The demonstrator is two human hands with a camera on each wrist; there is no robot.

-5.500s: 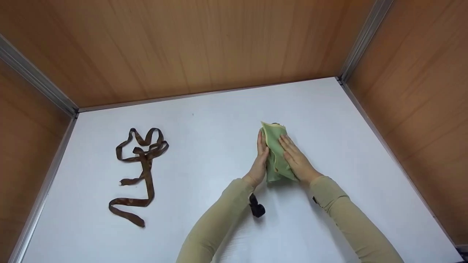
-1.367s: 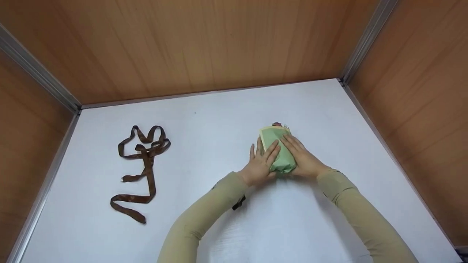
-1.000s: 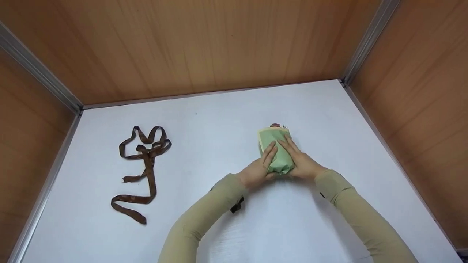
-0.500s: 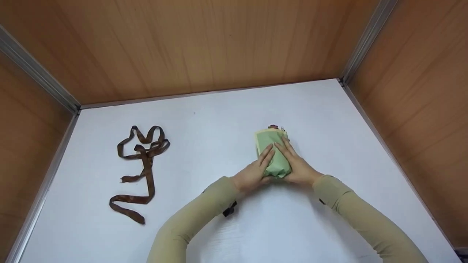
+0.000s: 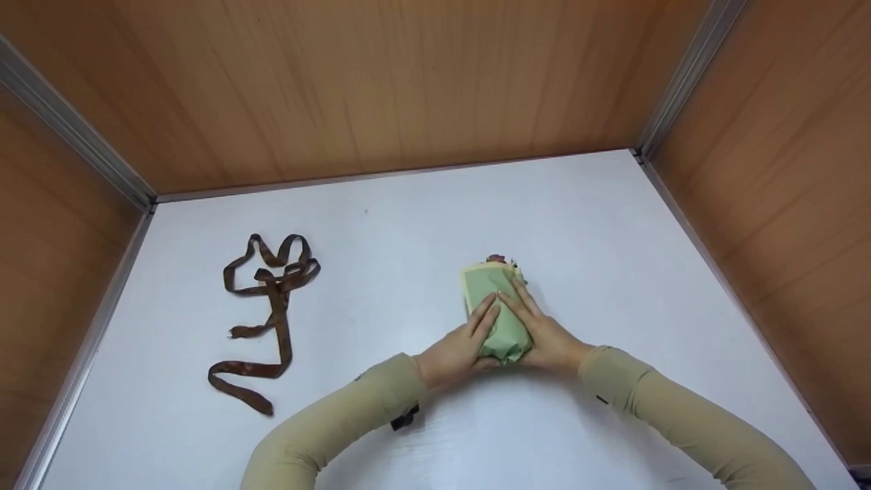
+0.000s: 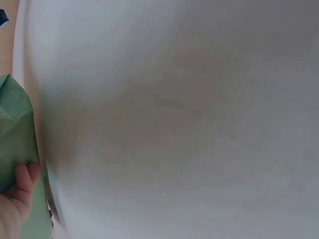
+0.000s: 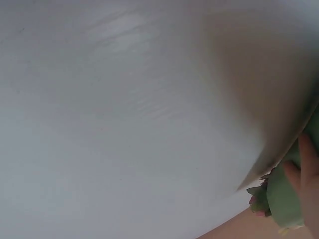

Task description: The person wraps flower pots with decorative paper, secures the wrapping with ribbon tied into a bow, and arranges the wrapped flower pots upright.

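Observation:
A small bouquet [image 5: 490, 280] wrapped in green paper with a pale yellow edge lies on the white table, right of centre. At its far end, reddish flower tips [image 5: 496, 258] poke out; pink petals and green leaves [image 7: 258, 201] show there in the right wrist view. My left hand [image 5: 457, 348] grips the wrap from the left, fingers over its top and thumb by the crumpled near end. From the other side my right hand [image 5: 550, 339] holds it, fingers spread across the paper. Both palms are hidden against the wrap.
A long brown ribbon [image 5: 280, 333] lies in loose loops on the left part of the table [image 5: 381, 272]. Wood-patterned panels [image 5: 408, 88] with metal strips enclose the back and sides. A black piece [image 5: 405, 417] hangs under the left sleeve.
Earlier the hands pressed the folded paper between them; now it is a neat wrap, front edge flat. Over the last second both hands have drawn it nearer and slightly left. The ribbon is unmoved.

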